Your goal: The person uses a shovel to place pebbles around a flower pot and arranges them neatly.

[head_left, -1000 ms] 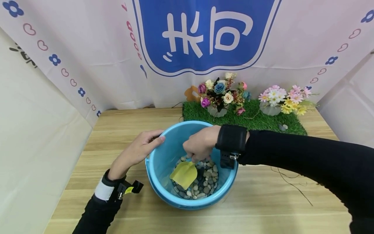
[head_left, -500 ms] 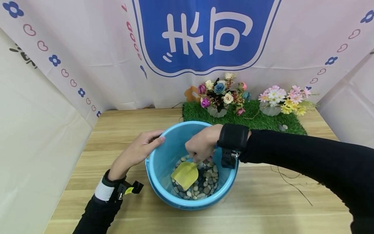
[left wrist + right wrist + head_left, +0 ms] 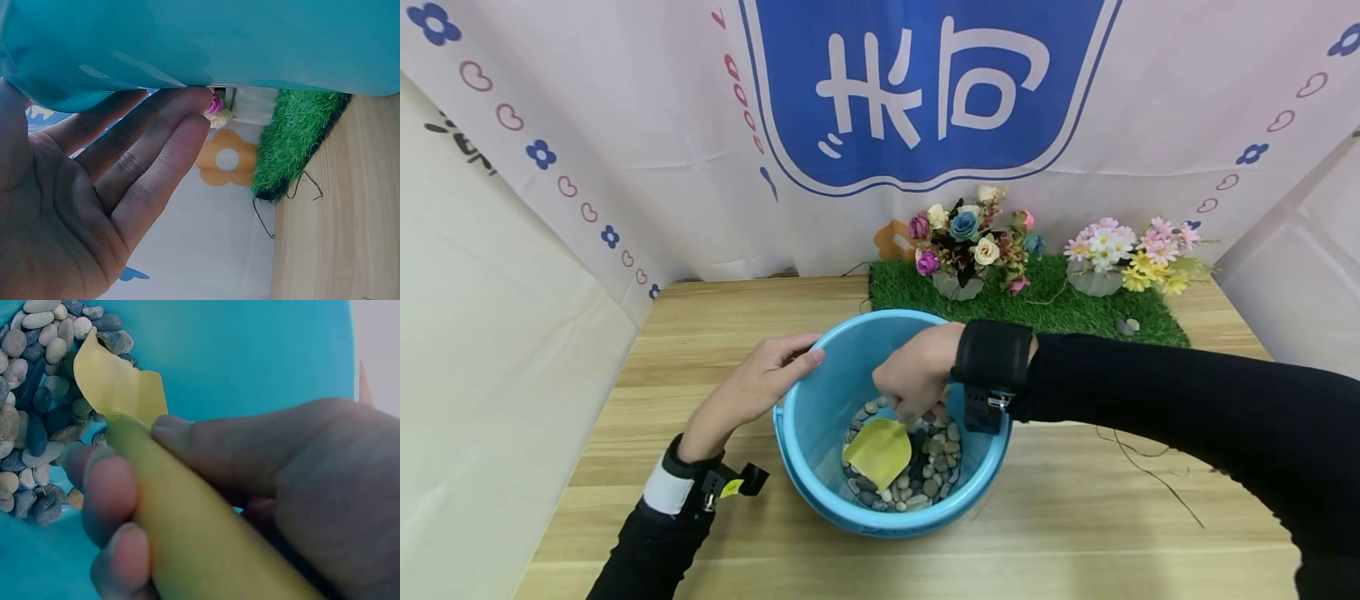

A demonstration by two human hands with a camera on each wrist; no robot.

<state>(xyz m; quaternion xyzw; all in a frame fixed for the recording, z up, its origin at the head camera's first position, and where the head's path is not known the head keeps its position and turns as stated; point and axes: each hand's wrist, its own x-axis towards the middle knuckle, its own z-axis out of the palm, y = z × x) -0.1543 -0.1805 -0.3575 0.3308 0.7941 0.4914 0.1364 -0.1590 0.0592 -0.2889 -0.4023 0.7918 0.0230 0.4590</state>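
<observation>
Right hand (image 3: 916,372) grips yellow scoop (image 3: 877,452); left hand (image 3: 752,389), fingers straight, touches blue bucket (image 3: 820,392).

Yellow scoop (image 3: 877,452), blue bucket (image 3: 820,400)

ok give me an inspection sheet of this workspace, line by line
surface: light wooden table, dry and level as far as the head view shows.
job's things: blue bucket holding pebbles; yellow scoop with its blade on the pebbles.
clutter: green turf mat at the back with two flower arrangements.
hands: left hand rests on the bucket's rim with fingers straight; right hand grips the scoop's handle inside the bucket.
cables: thin dark strands lie on the table under the right arm; whether they are wires cannot be told.
surroundings: white cloth backdrop with a blue sign.
</observation>
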